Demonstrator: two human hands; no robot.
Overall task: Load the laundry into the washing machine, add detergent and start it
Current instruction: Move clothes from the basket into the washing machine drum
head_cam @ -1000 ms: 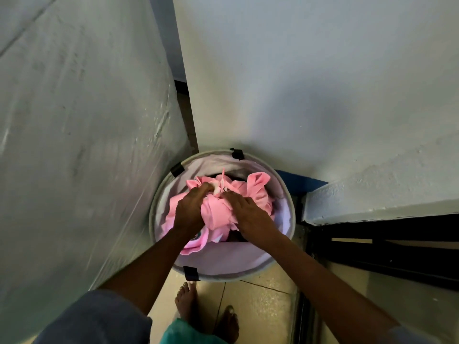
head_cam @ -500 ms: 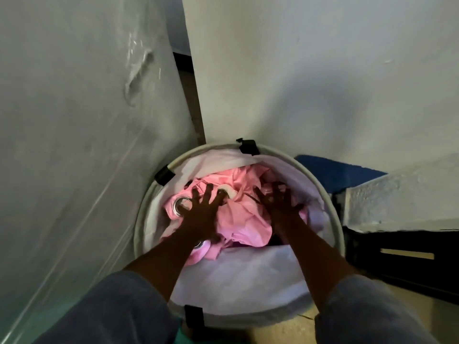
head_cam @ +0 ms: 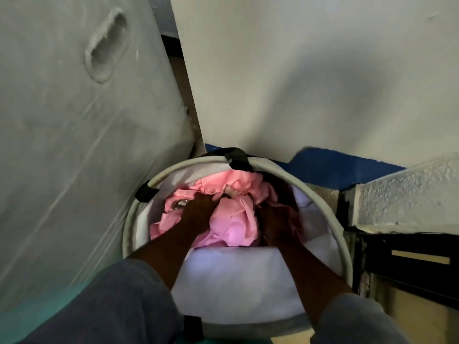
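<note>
- Down below us, the round laundry basket (head_cam: 268, 167) has a pale rim with black tabs and a white lining; both our hands reach inside it.
- Its contents are a crumpled pink cloth (head_cam: 231, 219), bunched between and under our hands, with dark fabric showing beyond the right hand.
- Our left hand (head_cam: 198, 209) is curled into the pink cloth, gripping a fold just beside a metal eyelet (head_cam: 181, 203).
- Our right hand (head_cam: 275, 219) is pushed into the folds; we cannot tell how far it is closed.
- Bunched as it is, the cloth shows no clear long axis.
</note>
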